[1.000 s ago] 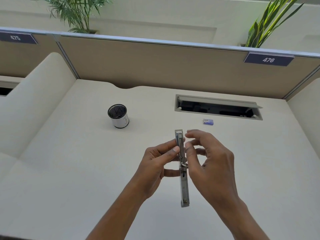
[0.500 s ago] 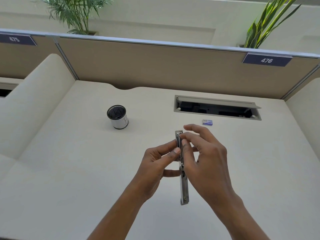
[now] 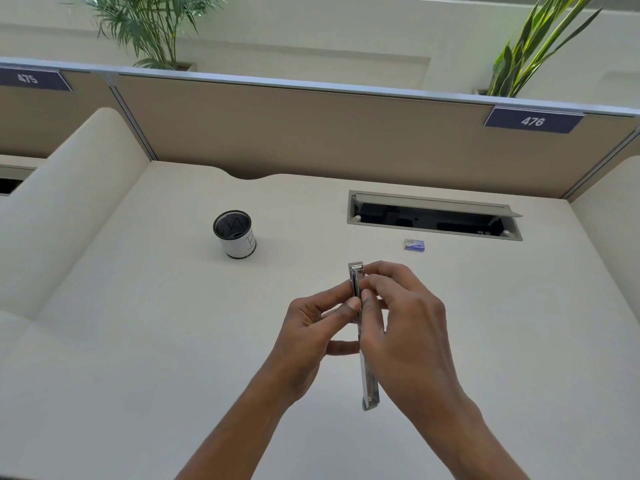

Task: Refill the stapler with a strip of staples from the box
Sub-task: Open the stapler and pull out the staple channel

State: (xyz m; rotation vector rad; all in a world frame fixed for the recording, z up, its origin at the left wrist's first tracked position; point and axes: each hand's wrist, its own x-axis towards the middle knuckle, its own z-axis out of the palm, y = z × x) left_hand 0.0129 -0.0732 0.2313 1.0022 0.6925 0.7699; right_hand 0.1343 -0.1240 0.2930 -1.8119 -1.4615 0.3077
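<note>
Head view. I hold the stapler (image 3: 360, 327) above the counter (image 3: 138, 341), near the centre of the frame, its long axis running from 12 o'clock to 6 o'clock. My left hand (image 3: 311, 337) is closed on it from the 9 o'clock side, thumb and forefinger pinching the upper part of the body. My right hand (image 3: 405, 327) is closed on it from the 3 o'clock side, fingertips (image 3: 369, 277) pinched at the top end where the metal channel shows. Whether a strip of staples sits between those fingertips I cannot tell; they hide the spot.

The box (image 3: 414, 244) lies on the counter at 1 o'clock from my hands, well apart from them, just in front of the cable tray (image 3: 433, 216). A mesh cup (image 3: 235, 233) stands at 10 o'clock, clear of the work.

Handling, as judged: the stapler is stiff metal, light enough for one hand, smooth and somewhat slippery on its flat faces. Take hold at mid-body across the narrow sides and leave the channel end free. A staple strip is light but brittle; hold it by its long sides, keep it straight and slide it in without bending. The box is light card and will skid if pushed.
</note>
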